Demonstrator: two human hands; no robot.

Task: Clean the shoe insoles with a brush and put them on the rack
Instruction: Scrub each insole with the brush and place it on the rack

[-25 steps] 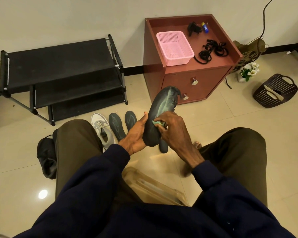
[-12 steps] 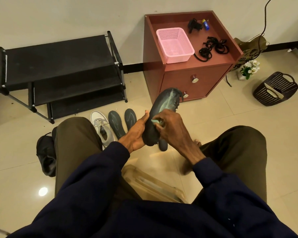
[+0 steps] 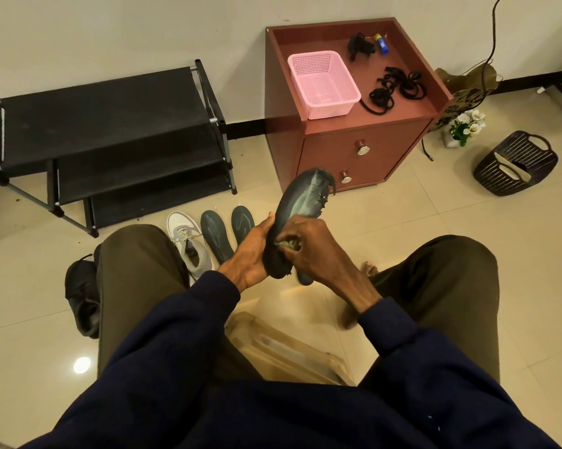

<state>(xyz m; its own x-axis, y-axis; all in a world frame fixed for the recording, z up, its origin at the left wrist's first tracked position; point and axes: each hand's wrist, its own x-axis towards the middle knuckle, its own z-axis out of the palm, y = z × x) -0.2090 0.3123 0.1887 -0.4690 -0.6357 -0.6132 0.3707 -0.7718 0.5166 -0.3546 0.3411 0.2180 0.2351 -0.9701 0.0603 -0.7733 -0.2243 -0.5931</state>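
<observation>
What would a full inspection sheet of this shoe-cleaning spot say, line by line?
Surface: glossy tiled floor, with a few dark specks near the rack.
Job's things: held insole, raised and tilted; green brush against it; two floor insoles lying side by side; black rack by the wall.
Clutter: grey sneaker and black shoe, both on the floor.
Grips: left hand holds the held insole's lower end; right hand pinches the brush.
Cables: black cord running up the wall; black laces on the red-brown cabinet.
Surroundings: pink basket on the cabinet; dark basket and flower pot on the floor.
</observation>
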